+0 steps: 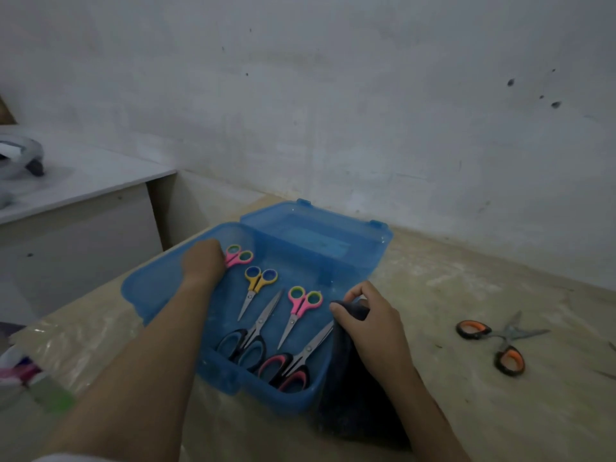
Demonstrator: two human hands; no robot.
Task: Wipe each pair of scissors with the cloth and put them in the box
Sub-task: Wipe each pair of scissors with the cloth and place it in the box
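We see dim light, a pale scuffed wall [333, 95] far, a white desk [83, 185] left, a tan table [483, 278] near.

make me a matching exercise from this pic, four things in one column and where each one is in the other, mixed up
Things
1. orange-handled scissors
2. yellow-handled scissors
3. dark cloth
4. left hand

Places
A. under the right hand, draped over the near right wall of the blue box
B. on the table right of the box, blades open
C. at the small pink scissors in the box's far left corner
D. inside the box, between two pink-handled pairs

Pairs: 1-B, 2-D, 3-A, 4-C
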